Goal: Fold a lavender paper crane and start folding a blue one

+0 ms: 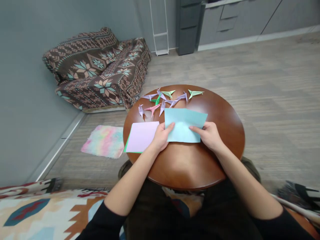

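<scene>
Mid-frame, blue paper is being pinched by left hand and right hand, creasing possibly being risked by uneven pressure.

At the frame's centre, a light-blue sheet is held by the left hand and right hand over a brown table. Folded paper figures are scattered above it; a paper stack is placed at left.
</scene>
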Motion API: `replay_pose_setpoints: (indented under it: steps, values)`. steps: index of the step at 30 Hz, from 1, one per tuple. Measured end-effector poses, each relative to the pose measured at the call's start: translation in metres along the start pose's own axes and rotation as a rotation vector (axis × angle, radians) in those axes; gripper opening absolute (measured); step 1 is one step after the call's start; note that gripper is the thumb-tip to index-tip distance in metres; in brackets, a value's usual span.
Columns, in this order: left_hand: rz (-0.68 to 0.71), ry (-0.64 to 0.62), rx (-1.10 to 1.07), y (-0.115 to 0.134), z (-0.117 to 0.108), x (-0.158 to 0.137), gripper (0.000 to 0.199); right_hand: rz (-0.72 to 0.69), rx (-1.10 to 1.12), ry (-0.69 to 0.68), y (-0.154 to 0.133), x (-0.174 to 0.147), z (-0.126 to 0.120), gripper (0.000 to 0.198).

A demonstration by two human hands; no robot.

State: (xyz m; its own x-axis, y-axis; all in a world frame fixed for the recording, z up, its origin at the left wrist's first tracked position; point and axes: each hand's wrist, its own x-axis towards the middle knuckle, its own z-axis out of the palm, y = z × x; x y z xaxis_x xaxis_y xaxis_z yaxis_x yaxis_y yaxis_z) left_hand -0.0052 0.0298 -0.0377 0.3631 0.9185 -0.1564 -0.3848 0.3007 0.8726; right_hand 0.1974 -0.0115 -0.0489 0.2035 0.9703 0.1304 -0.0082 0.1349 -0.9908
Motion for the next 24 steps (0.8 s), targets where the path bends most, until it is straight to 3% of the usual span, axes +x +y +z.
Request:
replay_pose_setpoints:
  steps: [6, 12, 15, 19, 24]
  values:
    - [-0.034, -0.023, -0.025, 0.002, -0.004, 0.001, 0.051, -0.059, 0.020, 0.046, 0.003, 0.002, -0.002, 0.014]
    - [-0.339, -0.166, -0.188, 0.014, -0.003, -0.002, 0.056, -0.196, 0.053, 0.090, -0.007, 0.000, 0.000, 0.027]
    - [-0.273, -0.161, -0.274, 0.015, -0.001, -0.001, 0.049, -0.251, 0.025, 0.103, -0.009, -0.002, 0.000, 0.035]
    - [-0.124, -0.068, -0.246, 0.011, -0.001, 0.001, 0.031, -0.406, -0.195, 0.036, -0.005, -0.005, 0.000, 0.055]
    - [-0.016, 0.089, -0.045, 0.005, -0.001, 0.001, 0.039, -0.468, -0.313, -0.063, -0.006, -0.008, 0.001, 0.057]
